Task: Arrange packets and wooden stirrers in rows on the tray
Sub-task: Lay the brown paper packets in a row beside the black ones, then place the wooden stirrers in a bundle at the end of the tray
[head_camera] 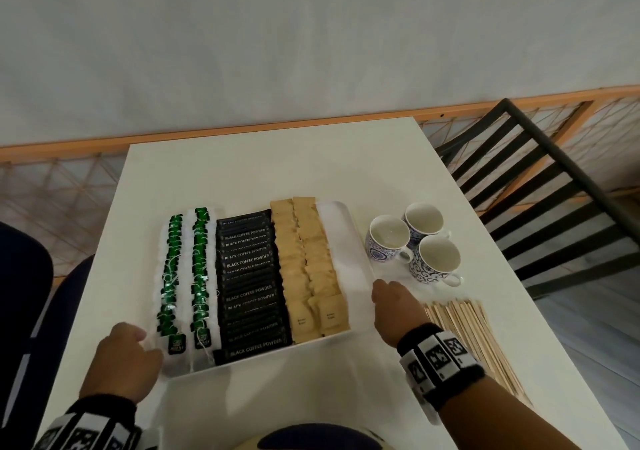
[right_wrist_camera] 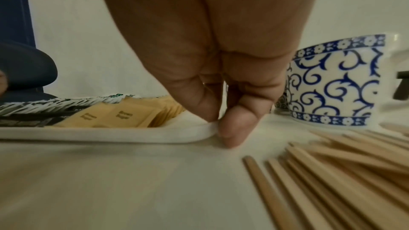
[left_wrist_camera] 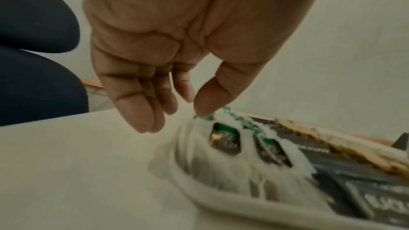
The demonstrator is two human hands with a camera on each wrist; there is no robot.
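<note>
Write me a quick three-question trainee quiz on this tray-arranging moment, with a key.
1. True or false: the wooden stirrers already lie on the tray.
2. How many cups stand beside the tray?
3. The right hand is: A) lifting a cup, B) pinching the tray's right edge, C) holding stirrers.

Key
1. False; they lie on the table, right of the tray.
2. Three.
3. B; the left hand holds nothing.

A café or pantry corner, by the look: white surface (head_camera: pixel 242 172), three blue-patterned cups (head_camera: pixel 415 241), a tray (head_camera: pixel 341 214) of coffee and sugar packets (head_camera: pixel 249 276), a black slatted chair (head_camera: pixel 540 186) beside.
</note>
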